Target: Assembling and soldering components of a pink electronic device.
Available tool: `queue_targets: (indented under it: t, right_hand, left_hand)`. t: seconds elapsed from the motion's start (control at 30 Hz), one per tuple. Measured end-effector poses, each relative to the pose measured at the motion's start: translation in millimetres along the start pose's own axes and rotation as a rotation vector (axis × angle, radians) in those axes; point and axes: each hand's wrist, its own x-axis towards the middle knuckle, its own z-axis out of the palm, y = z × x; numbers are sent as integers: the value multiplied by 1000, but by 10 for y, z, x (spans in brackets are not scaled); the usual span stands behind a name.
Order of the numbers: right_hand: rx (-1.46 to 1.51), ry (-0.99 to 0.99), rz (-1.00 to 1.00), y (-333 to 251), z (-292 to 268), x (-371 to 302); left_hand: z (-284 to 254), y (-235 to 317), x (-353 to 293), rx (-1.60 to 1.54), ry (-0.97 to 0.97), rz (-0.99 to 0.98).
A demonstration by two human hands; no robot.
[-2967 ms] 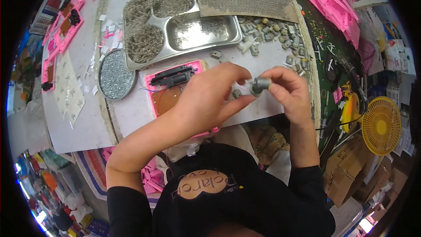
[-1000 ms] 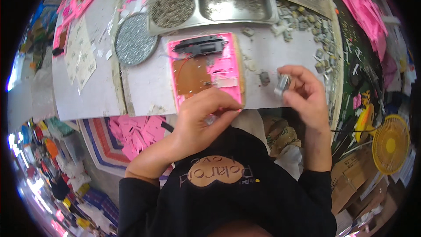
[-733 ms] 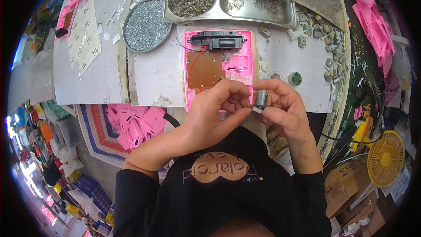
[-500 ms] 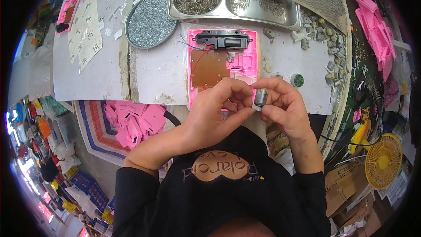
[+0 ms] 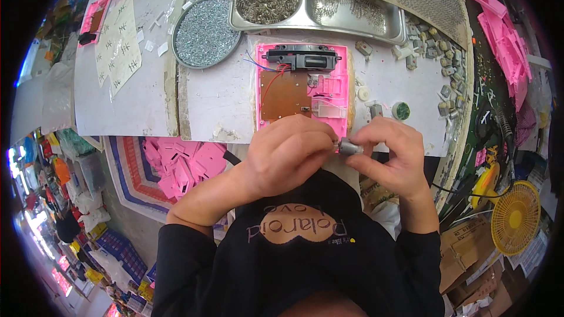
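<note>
My right hand (image 5: 395, 155) pinches a small silver-grey motor (image 5: 350, 147) between thumb and fingers, tilted on its side. My left hand (image 5: 286, 155) is closed at the motor's left end; its fingertips press together there, and whatever they hold is too small to make out. Just beyond both hands lies a pink plastic casing (image 5: 337, 85). Inside it are a brown circuit board (image 5: 284, 97), a black plastic mechanism (image 5: 302, 58) along its far end, and red and blue wires. My left hand hides the casing's near edge.
A round tray of small screws (image 5: 205, 35) and a steel compartment tray (image 5: 305, 3) with springs stand at the far side. Several motors (image 5: 449, 82) lie at the right, near a green-topped round tub (image 5: 400, 110). Pink parts (image 5: 188, 164) fill a striped bag at left.
The motor has turned from upright to lying sideways and sits slightly lower. My left hand has rolled over, its knuckles now facing up. The bench appears shifted slightly right and down.
</note>
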Motion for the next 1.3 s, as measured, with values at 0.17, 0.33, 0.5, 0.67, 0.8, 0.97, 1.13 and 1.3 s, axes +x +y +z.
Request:
queue_targets:
  t: [0.17,0.33,0.5,0.67,0.8,0.97,1.13,1.3]
  right_hand:
    - [-75,-38,-38,-75,28,-24]
    - [-248,-106,-137,-198,44,-39]
    - [-278,-26,-232,-184,46,7]
    - [-93,80,-26,-143,112,-33]
    - [-179,88,5,-88,167,-49]
    - [11,93,-14,-47,182,-14]
    - [92,129,51,5,182,-33]
    - [-5,139,10,-23,116,-5]
  left_hand:
    - [-15,4,22,-152,-31,-136]
    - [-26,95,-28,-614,-134,-652]
    - [-39,103,-30,-700,-117,-739]
    - [-8,67,37,-259,-61,-331]
    - [66,28,13,-12,45,-207]
    - [115,-13,-2,27,97,-149]
    - [122,-37,-23,59,129,-95]
    - [138,-42,-86,78,145,-119]
